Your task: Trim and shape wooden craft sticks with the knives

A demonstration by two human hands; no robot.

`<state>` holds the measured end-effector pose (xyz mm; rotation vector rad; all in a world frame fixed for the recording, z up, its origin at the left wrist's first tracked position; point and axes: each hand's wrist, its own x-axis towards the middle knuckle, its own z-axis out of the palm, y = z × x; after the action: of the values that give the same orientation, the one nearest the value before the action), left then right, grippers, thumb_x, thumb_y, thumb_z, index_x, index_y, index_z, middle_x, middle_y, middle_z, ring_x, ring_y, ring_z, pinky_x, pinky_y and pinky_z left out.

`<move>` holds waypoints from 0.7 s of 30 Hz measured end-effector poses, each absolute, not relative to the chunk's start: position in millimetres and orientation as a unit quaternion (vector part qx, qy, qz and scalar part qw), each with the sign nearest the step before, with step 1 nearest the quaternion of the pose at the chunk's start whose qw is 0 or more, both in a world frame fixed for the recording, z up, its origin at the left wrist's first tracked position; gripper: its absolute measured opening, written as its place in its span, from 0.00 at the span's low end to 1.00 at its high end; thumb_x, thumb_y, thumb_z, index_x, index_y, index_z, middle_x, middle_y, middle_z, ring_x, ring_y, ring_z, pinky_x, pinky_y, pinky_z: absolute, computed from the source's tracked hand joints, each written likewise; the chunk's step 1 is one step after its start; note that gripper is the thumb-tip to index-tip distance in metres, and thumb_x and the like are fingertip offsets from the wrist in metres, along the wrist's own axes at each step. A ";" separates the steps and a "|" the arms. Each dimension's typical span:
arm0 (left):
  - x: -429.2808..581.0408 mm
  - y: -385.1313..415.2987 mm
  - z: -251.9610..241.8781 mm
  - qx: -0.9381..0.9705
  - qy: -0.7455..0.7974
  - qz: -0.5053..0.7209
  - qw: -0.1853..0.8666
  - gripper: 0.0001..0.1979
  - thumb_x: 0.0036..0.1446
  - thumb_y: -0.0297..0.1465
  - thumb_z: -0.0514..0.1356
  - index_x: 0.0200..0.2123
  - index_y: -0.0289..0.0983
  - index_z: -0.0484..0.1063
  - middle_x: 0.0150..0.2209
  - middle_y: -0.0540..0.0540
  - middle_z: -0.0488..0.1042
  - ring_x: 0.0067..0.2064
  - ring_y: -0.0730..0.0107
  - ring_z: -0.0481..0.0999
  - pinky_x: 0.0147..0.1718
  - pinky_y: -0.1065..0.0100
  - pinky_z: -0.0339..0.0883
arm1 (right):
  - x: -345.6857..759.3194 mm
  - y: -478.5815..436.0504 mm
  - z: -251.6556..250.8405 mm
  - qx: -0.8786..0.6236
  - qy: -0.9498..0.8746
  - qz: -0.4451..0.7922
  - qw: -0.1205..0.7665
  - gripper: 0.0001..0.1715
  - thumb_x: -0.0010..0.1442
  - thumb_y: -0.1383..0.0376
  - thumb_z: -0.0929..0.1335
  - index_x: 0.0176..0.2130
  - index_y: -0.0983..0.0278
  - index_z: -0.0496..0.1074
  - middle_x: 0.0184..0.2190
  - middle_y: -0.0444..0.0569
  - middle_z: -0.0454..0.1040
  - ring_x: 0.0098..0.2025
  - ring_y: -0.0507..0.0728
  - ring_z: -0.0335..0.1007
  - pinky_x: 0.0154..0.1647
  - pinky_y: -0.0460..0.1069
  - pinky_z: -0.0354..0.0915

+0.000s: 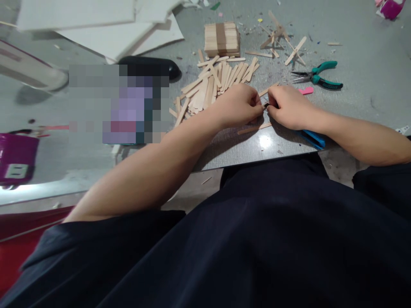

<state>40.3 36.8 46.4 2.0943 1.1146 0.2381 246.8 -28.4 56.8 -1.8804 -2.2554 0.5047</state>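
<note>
My left hand (pixel 241 105) and my right hand (pixel 290 107) almost meet near the table's front edge, both with fingers pinched together. Between the fingertips is a small dark piece, too small and too covered to name. A wooden craft stick (pixel 253 129) lies under my hands, and another stick (pixel 269 89) shows just beyond them. Loose craft sticks (pixel 210 87) spread in a pile behind my left hand. Beside my right hand are a pink strip (pixel 306 91) and a blue tool (pixel 314 139), partly covered by my wrist. Needle-nose pliers (pixel 317 79) with teal-and-black handles rest farther back.
A banded bundle of sticks (pixel 212 40) stands behind the pile. Crossed sticks (pixel 278 36) lie at the back right. White boards (pixel 80 13), a black rounded object (pixel 150 64) and a purple box (pixel 19 158) are on the left. Small scraps litter the grey table (pixel 362 55).
</note>
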 end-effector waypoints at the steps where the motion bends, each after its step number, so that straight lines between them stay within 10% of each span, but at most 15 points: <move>1: 40.6 36.5 47.0 0.817 0.436 0.091 0.366 0.11 0.61 0.26 0.70 0.28 0.44 0.76 0.26 0.47 0.81 0.40 0.56 0.85 0.50 0.60 0.81 | 246.2 -28.7 57.7 -0.631 -0.753 0.168 0.078 0.07 0.78 0.66 0.72 0.43 0.55 0.74 0.53 0.59 0.89 0.60 0.75 0.85 0.62 0.66 0.74; 21: 43.1 32.0 52.5 0.804 0.449 0.083 0.380 0.14 0.66 0.22 0.66 0.29 0.44 0.73 0.26 0.49 0.81 0.32 0.65 0.80 0.47 0.59 0.79 | 247.5 -26.0 50.7 -0.622 -0.761 0.157 0.100 0.05 0.77 0.65 0.72 0.45 0.55 0.76 0.50 0.59 0.90 0.59 0.74 0.85 0.61 0.65 0.77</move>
<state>43.1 32.0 52.5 2.0534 1.1478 0.2112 247.5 -26.0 50.7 -1.8371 -2.2481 0.4654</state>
